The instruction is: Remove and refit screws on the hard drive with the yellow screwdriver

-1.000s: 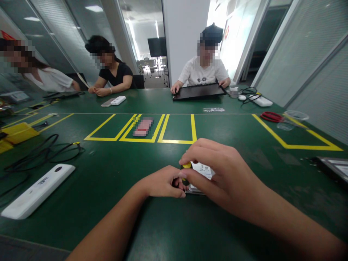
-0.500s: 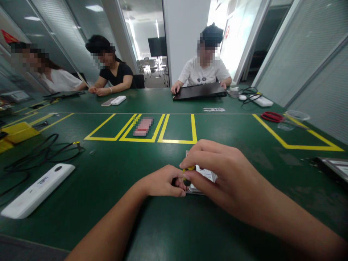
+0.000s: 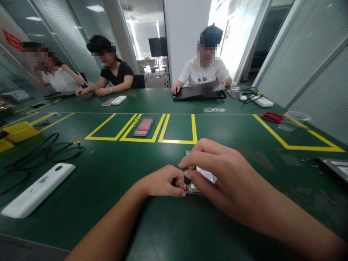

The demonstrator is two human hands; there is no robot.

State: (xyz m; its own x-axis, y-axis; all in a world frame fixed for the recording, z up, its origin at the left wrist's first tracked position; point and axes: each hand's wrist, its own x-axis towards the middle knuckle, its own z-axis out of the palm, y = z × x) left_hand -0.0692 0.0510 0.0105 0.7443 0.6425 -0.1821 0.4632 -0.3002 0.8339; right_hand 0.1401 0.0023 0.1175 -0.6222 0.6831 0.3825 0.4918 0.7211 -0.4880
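A small silver hard drive (image 3: 207, 176) with a white label lies flat on the green table, largely covered by my hands. Along its left side, my left hand (image 3: 161, 181) grips the edge, fingers curled and thumb at the near corner. A short screwdriver (image 3: 187, 178) with a black and yellow handle stands roughly upright over the drive's near left corner. Pinched around that handle are the thumb and fingers of my right hand (image 3: 221, 168). Its tip and whatever it touches are too small to make out.
A long white power strip (image 3: 40, 190) and black cable (image 3: 45, 152) lie left. Yellow tape (image 3: 176, 141) outlines areas ahead. Another drive-like device (image 3: 334, 170) sits at the right edge. Across the table, a co-worker handles a black panel (image 3: 199, 92); two other people sit farther left.
The screwdriver handle has turned slightly between my right fingers; my left hand stays put. Across the table, the black panel's upper sheet has lifted, and one person's arm has reached left.
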